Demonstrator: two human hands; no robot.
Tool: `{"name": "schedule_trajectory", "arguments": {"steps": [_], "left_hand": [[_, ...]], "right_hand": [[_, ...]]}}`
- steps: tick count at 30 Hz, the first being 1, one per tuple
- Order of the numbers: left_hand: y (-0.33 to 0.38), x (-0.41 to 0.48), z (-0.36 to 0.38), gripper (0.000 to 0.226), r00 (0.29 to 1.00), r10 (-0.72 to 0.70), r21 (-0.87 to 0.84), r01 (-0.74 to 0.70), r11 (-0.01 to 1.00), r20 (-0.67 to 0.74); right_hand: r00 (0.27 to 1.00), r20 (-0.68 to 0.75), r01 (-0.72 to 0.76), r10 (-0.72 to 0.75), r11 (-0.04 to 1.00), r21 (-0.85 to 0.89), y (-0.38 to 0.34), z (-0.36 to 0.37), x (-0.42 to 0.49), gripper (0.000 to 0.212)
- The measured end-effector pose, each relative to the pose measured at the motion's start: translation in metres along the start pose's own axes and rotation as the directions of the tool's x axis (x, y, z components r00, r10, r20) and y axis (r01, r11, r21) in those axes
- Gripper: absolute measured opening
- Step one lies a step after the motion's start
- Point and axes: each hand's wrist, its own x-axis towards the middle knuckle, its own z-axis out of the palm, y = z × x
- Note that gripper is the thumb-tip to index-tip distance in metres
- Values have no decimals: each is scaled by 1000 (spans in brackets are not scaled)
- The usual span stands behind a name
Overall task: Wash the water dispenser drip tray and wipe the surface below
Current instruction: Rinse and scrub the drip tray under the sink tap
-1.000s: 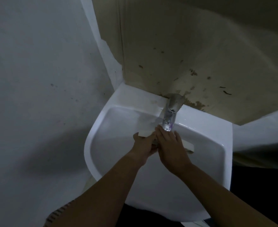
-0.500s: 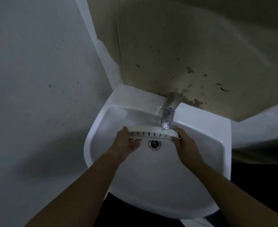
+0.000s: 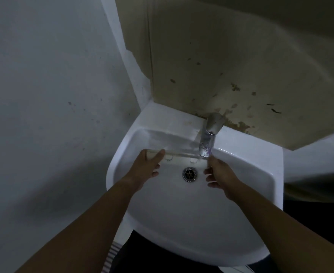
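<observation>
A: Left hand (image 3: 149, 166)?
B: Grasping the drip tray's (image 3: 179, 157) left end, centre frame, over the sink (image 3: 181, 213).
A: Right hand (image 3: 220, 174)?
B: Gripping the tray's right end, just under the tap (image 3: 209, 134). Tray is blurring; drain (image 3: 190, 174) is showing below it.

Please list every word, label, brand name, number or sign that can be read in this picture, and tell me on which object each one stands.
There is no readable text.
Drip tray, held by the left hand and right hand: no print visible.
Faucet: purple marks near the spout, too blurred to tell whether they are letters.
Sink: no brand visible.
Wall: only stains.
</observation>
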Motion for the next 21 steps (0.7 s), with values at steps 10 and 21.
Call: {"name": "schedule_trajectory", "arguments": {"steps": [10,21], "left_hand": [[-8,5,13,59,1000,-22,205,19,979,13],[0,0,78,78,989,-10,403,-50,914,146]], "right_hand": [[797,-152,257,-584,557,-790,41,18,-9,86],[730,126,326,-672,180,-928,46,34,-25,97]]}}
